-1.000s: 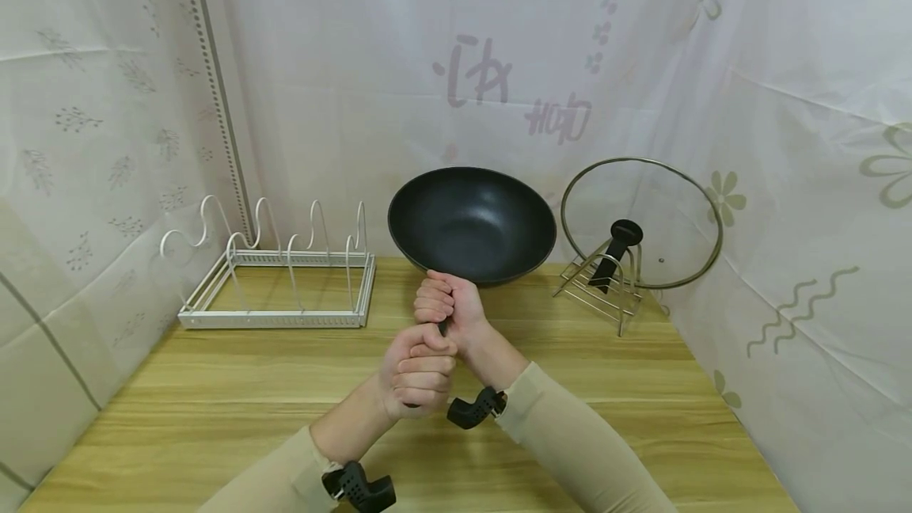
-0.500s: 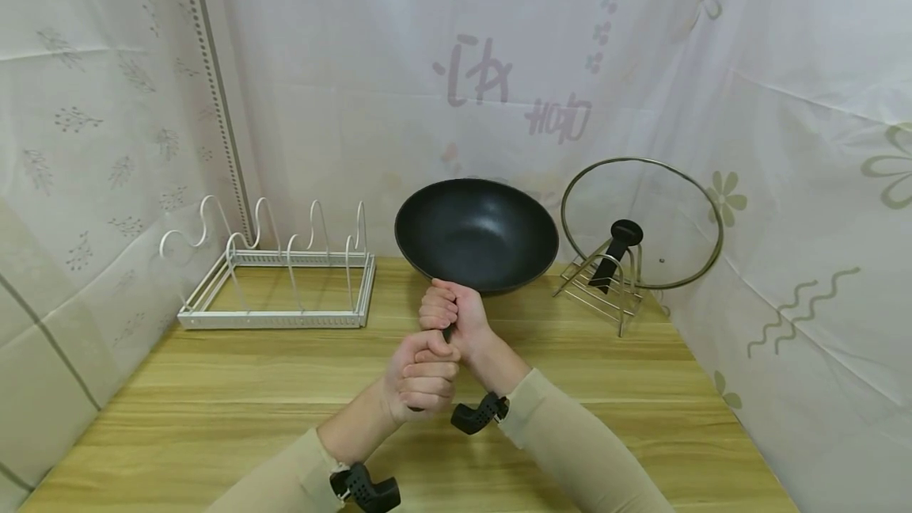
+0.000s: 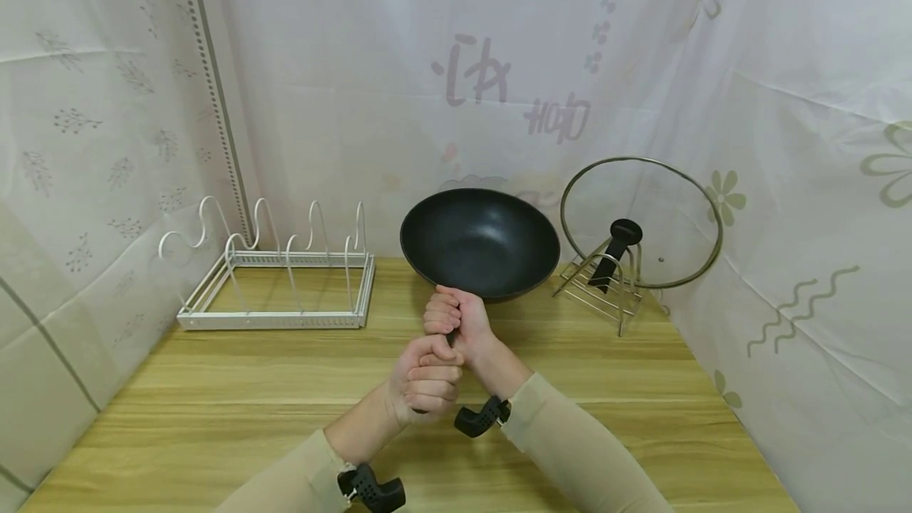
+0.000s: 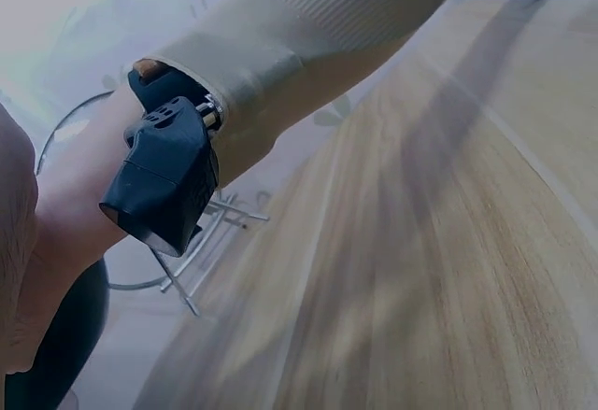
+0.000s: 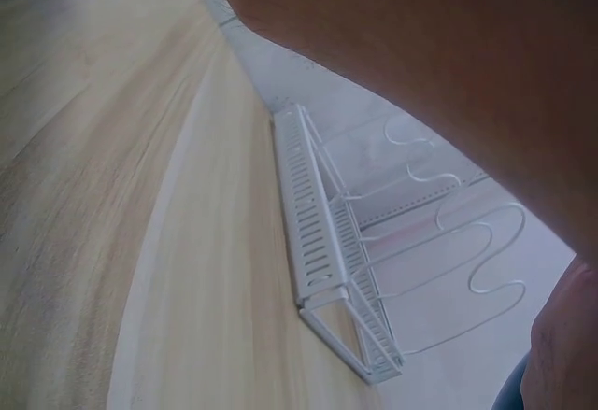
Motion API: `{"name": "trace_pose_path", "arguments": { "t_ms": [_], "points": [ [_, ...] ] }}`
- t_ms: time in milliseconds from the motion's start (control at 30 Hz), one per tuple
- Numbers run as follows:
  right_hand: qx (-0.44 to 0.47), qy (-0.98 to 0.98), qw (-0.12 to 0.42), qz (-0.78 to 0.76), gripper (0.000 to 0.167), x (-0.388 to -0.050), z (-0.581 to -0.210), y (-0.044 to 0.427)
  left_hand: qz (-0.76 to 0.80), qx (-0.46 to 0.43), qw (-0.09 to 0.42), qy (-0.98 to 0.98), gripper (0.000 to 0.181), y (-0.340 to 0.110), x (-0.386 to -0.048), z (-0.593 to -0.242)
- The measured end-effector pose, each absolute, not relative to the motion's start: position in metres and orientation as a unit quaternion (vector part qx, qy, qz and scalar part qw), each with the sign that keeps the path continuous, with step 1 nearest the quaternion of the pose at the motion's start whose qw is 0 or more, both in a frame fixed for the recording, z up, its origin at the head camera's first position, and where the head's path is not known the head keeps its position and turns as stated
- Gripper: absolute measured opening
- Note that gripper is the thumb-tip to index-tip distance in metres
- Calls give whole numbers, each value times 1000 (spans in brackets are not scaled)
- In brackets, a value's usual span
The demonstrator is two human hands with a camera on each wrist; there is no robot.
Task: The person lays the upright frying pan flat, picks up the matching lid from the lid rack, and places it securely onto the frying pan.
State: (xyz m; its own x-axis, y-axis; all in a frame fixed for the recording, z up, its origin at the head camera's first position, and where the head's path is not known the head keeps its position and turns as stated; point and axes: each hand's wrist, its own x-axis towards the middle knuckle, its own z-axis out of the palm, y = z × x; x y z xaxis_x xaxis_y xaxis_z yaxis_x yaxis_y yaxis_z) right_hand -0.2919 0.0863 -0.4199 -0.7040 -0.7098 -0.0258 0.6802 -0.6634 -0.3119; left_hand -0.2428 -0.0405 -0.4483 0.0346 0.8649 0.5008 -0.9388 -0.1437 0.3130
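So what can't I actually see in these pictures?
- Head view: most of the handle of the round black wok, behind the fingers.
- Head view: its underside, hidden by the wok itself.
- Left wrist view: much of the round clear glass lid, behind the right wrist and black camera.

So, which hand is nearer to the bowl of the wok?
Right. The right hand grips the handle close to the wok's bowl; the left hand grips it farther back.

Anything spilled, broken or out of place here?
Nothing stands out: no visible spill or damage. The wok tilts, but the left hand and right hand grip its handle; the glass lid leans in a wire stand.
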Motion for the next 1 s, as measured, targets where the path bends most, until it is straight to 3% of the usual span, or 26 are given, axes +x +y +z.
{"name": "trace_pose_path", "arguments": {
  "t_ms": [1000],
  "points": [
    [-21,178,372,-911,57,-292,-444,91,693,298,655,-43,47,-37,-244,-469]
  ]
}}
